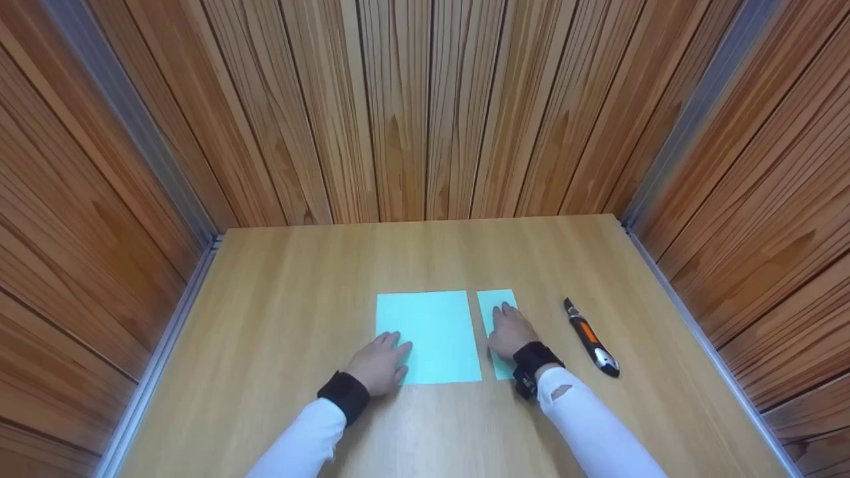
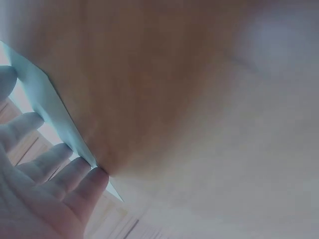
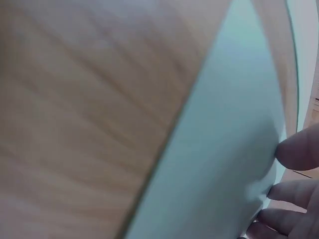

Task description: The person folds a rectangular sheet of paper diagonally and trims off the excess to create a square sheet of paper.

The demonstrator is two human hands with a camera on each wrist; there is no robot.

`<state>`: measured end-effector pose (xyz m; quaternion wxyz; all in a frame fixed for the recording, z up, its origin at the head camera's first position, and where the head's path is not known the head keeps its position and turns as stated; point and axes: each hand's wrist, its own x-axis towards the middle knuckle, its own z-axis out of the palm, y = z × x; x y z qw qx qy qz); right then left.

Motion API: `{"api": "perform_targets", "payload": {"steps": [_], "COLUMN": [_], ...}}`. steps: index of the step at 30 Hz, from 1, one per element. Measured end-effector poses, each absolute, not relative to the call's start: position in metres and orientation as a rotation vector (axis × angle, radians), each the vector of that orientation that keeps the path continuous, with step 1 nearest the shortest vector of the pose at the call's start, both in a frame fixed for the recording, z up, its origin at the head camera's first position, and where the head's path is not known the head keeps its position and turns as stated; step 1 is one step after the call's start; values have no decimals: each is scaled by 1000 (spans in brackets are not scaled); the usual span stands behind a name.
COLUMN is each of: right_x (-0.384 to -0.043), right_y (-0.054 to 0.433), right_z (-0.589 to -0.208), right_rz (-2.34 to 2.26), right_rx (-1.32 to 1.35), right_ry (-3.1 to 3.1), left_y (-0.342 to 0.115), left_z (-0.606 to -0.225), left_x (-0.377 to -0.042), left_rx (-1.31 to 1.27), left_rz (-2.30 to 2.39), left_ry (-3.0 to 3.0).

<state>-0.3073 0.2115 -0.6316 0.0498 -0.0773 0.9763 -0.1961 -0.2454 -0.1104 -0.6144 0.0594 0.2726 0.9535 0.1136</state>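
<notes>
A wide pale turquoise sheet of paper (image 1: 435, 332) lies flat on the table. To its right, across a thin gap, is a narrow strip of the same paper (image 1: 491, 312). My left hand (image 1: 380, 364) rests its fingertips on the sheet's lower left edge; in the left wrist view the fingers (image 2: 57, 164) are spread and relaxed. My right hand (image 1: 512, 334) lies over the strip, and the right wrist view shows its fingertips (image 3: 284, 219) touching the paper. The hand covers part of the strip's right side.
A black and orange utility knife (image 1: 591, 338) lies on the table right of the strip. Wood-plank walls (image 1: 398, 119) rise behind the table (image 1: 279, 299) and on both sides. Metal rails (image 1: 166, 352) run along the table's side edges.
</notes>
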Motion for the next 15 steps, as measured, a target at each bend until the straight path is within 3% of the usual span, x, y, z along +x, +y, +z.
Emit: {"api": "perform_targets", "payload": {"steps": [15], "right_x": [-301], "right_y": [201], "right_z": [-626], "right_rz": [-553], "right_rx": [-238], "right_ry": [3003], "left_y": [-115], "left_z": [-618], "left_x": [-248], "left_rx": [806], "left_rz": [388], "left_ry": [2861]}}
